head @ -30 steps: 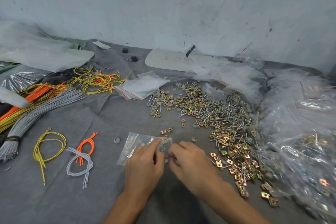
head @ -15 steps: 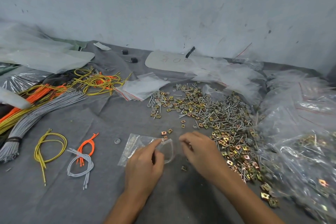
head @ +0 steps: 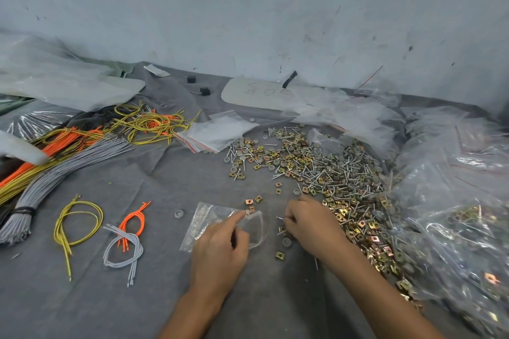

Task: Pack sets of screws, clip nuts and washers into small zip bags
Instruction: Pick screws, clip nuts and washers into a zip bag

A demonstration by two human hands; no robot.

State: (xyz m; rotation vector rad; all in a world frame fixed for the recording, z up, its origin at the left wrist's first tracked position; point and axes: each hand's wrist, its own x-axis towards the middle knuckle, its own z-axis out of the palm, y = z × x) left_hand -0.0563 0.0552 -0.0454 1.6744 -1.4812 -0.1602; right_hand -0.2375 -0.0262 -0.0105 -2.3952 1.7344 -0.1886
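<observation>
We note the left hand (head: 220, 245) low on the grey worktop (head: 82, 305), thumb and forefinger clamped on the mouth of a clear zip bag (head: 203, 223). The bag lies flat and its mouth gapes toward the right. The right hand (head: 311, 224) sits just beside that mouth with its fingers curled, pinching a screw (head: 279, 218) whose tip pokes out leftward. We cannot tell what else it holds. Its knuckles touch the near edge of the hardware pile (head: 330, 173), a mix of screws, brass clip nuts and grey washers. One loose clip nut (head: 279, 255) lies below the right hand. A lone washer (head: 179, 213) lies left of the bag. We see filled bags (head: 454, 201) heaped at far right.
</observation>
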